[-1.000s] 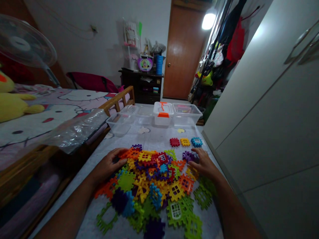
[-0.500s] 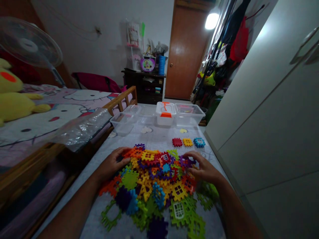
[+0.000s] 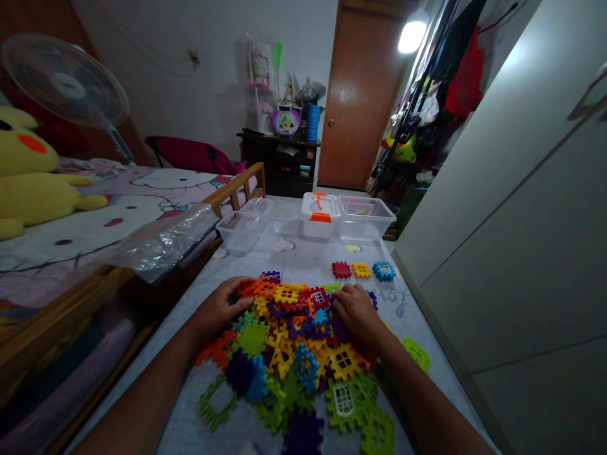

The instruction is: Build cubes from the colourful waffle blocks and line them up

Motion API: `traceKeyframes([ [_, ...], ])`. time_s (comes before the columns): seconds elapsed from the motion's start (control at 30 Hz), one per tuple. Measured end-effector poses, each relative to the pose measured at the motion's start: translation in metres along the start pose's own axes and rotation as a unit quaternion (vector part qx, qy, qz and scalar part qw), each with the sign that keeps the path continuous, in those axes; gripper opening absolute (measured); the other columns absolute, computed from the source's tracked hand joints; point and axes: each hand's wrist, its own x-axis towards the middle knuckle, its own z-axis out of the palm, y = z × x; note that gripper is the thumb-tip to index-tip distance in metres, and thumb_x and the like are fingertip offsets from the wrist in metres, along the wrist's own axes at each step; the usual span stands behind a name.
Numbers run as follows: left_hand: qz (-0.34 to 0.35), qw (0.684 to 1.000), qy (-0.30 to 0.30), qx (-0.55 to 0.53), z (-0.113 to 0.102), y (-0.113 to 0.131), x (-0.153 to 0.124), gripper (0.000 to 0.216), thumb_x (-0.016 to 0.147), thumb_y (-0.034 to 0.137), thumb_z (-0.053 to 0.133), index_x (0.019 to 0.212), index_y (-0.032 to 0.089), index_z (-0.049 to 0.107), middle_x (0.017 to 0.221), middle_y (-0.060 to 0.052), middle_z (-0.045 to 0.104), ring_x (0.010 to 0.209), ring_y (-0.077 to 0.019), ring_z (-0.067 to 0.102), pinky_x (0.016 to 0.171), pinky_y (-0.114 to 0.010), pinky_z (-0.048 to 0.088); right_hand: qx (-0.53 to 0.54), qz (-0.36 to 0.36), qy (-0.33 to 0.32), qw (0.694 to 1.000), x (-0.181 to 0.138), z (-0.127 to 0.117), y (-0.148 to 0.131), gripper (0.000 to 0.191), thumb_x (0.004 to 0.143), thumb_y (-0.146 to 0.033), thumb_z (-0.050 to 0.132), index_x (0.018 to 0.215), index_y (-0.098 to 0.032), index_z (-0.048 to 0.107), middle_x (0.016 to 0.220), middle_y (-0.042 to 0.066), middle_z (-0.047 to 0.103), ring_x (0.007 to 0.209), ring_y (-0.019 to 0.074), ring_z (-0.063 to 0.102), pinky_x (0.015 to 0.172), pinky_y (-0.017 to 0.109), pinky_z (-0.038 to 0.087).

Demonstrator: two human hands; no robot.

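From where I stand, everything centres on the heap (image 3: 282,351) of toothed plastic pieces, spread over the patterned cloth (image 3: 294,258). The left hand (image 3: 219,311) rests at the heap's far left edge, thumb and fingers parted beside the orange pieces (image 3: 262,288). The right hand (image 3: 356,313) lies over the heap's far right side, fingers bent down among purple pieces (image 3: 372,298); its fingertips are hidden, so I can't tell whether it's clamped on one. Beyond the heap, towards its right, sit a red piece (image 3: 341,270), a yellow piece (image 3: 361,270) and a blue piece (image 3: 384,272), in a row, well apart from the rest. By my reckoning, that row is all that's been set out, a small share; green, orange, purple and the other colours lie mixed in the heap. Farther beyond the heap stand a lidded box (image 3: 320,221) and an open clear bin (image 3: 366,221), just beside each other.
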Motion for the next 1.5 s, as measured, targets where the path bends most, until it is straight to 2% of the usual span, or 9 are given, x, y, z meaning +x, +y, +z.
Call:
traceKeyframes([
  [0.13,0.001,1.0,-0.001,0.001,0.001,-0.005,0.0,0.058,0.078,0.058,0.059,0.121,0.018,0.059,0.127,-0.011,0.06,0.119,-0.0304,0.054,0.104,-0.045,0.04,-0.047,0.039,0.001,0.998,0.005,0.005,-0.002,0.02,0.089,-0.022,0.051,0.098,-0.02,0.069,0.097,0.01,0.061,0.093,0.0243,0.05,0.081,0.035,0.036],
  [0.33,0.0,1.0,0.002,0.002,0.002,-0.003,-0.001,0.058,0.077,0.057,0.06,0.121,0.019,0.06,0.127,-0.01,0.061,0.117,-0.0303,0.056,0.101,-0.043,0.043,0.019,0.057,0.008,0.998,0.007,0.012,0.004,0.012,0.082,-0.021,0.061,0.093,-0.02,0.066,0.096,0.008,0.06,0.095,0.0236,0.05,0.084,0.034,0.036],
  [0.5,0.003,1.0,-0.004,0.0,0.001,-0.003,0.0,0.058,0.078,0.058,0.059,0.121,0.019,0.059,0.128,-0.01,0.061,0.119,-0.0294,0.055,0.102,-0.041,0.043,0.15,0.066,0.058,0.985,0.003,0.011,0.011,0.003,0.078,-0.018,0.059,0.079,-0.02,0.058,0.086,0.003,0.06,0.085,0.0191,0.053,0.079,0.031,0.04],
  [0.7,0.004,1.0,-0.006,0.002,0.001,-0.006,0.0,0.057,0.079,0.056,0.06,0.122,0.019,0.059,0.129,-0.011,0.059,0.12,-0.0307,0.054,0.103,-0.045,0.042,0.324,0.112,0.103,0.934,-0.005,-0.001,0.024,0.009,0.08,-0.029,0.056,0.078,-0.021,0.051,0.068,-0.003,0.05,0.063,0.0144,0.048,0.059,0.026,0.038],
  [0.8,0.006,1.0,0.001,0.005,0.001,-0.006,0.0,0.057,0.078,0.056,0.06,0.121,0.019,0.06,0.129,-0.011,0.06,0.119,-0.0307,0.055,0.104,-0.044,0.042,0.262,0.07,0.127,0.954,-0.011,-0.009,0.023,0.007,0.078,-0.024,0.057,0.077,-0.021,0.051,0.077,0.0,0.053,0.072,0.0162,0.05,0.066,0.028,0.04],
  [0.97,0.008,1.0,0.009,0.01,0.001,-0.003,-0.001,0.058,0.077,0.058,0.06,0.119,0.019,0.062,0.126,-0.01,0.061,0.117,-0.0305,0.056,0.103,-0.044,0.042,0.201,-0.049,0.053,0.977,-0.019,-0.019,0.027,0.015,0.07,-0.012,0.055,0.08,-0.021,0.055,0.093,0.003,0.056,0.094,0.0204,0.052,0.088,0.035,0.041],
  [1.23,0.008,1.0,0.013,0.025,-0.001,0.002,-0.001,0.059,0.076,0.06,0.059,0.118,0.019,0.063,0.124,-0.01,0.063,0.115,-0.0299,0.058,0.101,-0.043,0.044,0.159,0.066,0.077,0.982,-0.016,-0.003,0.026,0.044,0.075,-0.034,0.064,0.116,-0.018,0.055,0.11,0.01,0.061,0.104,0.0257,0.054,0.092,0.041,0.044],
  [1.37,0.008,1.0,0.007,0.024,-0.001,0.001,-0.001,0.058,0.076,0.06,0.059,0.118,0.019,0.063,0.124,-0.01,0.063,0.114,-0.0298,0.058,0.101,-0.042,0.044,0.133,0.076,0.081,0.985,-0.009,0.001,0.021,0.047,0.07,-0.029,0.067,0.114,-0.018,0.058,0.11,0.01,0.063,0.104,0.027,0.055,0.094,0.043,0.044],
  [1.5,0.007,1.0,0.008,0.022,-0.001,0.001,-0.001,0.058,0.077,0.059,0.059,0.118,0.019,0.062,0.124,-0.01,0.062,0.115,-0.03,0.058,0.101,-0.043,0.044,0.141,0.075,0.149,0.976,-0.012,-0.015,0.047,0.046,0.072,-0.028,0.062,0.116,-0.017,0.056,0.112,0.011,0.06,0.104,0.0263,0.056,0.094,0.043,0.045],
])
